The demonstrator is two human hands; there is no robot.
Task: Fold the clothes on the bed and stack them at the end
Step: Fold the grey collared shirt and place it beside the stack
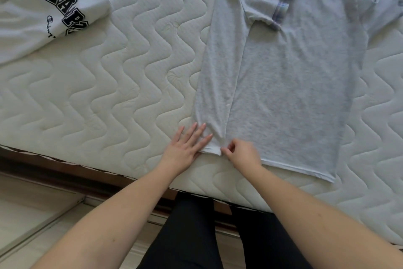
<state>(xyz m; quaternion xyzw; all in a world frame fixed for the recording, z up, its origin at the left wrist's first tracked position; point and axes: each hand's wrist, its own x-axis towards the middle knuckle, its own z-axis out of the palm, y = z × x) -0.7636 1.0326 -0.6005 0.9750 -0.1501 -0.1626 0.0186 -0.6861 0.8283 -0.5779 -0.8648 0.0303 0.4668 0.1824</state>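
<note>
Grey T-shirt (283,76) flat, left side folded inward.

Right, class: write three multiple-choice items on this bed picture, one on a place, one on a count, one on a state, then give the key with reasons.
1. Where does the lettered white shirt lie?
A. far left of the mattress
B. under the grey T-shirt
C. on the floor

2. How many garments are plainly on the mattress?
A. one
B. two
C. four

3. What is the right hand doing?
A. lying flat
B. pinching the grey T-shirt's hem
C. hanging off the bed

Key: 1 A, it sits at the upper left, apart from the grey one. 2 B, one lettered, one grey. 3 B, its fingers curl on the hem, while the left hand presses flat beside it.
</note>
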